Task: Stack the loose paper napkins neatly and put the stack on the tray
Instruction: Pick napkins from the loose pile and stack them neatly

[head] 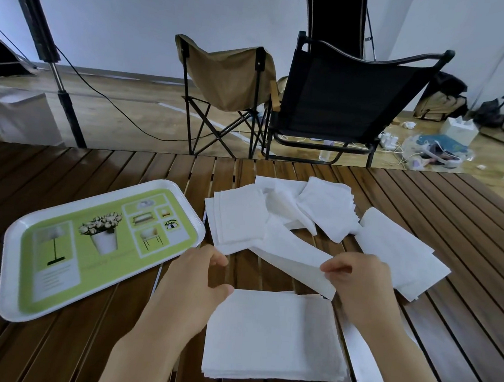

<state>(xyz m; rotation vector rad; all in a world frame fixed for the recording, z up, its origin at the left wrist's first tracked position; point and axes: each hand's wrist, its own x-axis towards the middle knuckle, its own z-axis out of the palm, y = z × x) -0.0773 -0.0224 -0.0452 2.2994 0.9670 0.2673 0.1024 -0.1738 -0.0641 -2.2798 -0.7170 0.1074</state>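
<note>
A neat stack of white napkins (272, 337) lies on the wooden table near me. My right hand (361, 285) pinches one napkin (296, 260) by its edge and holds it just above the stack's far side. My left hand (195, 277) rests at the stack's left far corner, thumb touching the top sheet, fingers loosely curled. Loose napkins lie scattered beyond: a small pile (236, 219) at the left, more (327, 212) in the middle and some (402, 254) at the right. The white tray (12, 268) with a green printed base sits to the left, holding nothing.
The slatted wooden table (66, 345) ends at its far edge (127, 152). Behind it stand a tan folding chair (229, 77) and a black chair (349, 90). A light stand (57, 79) rises at the back left. Clutter lies on the floor at right.
</note>
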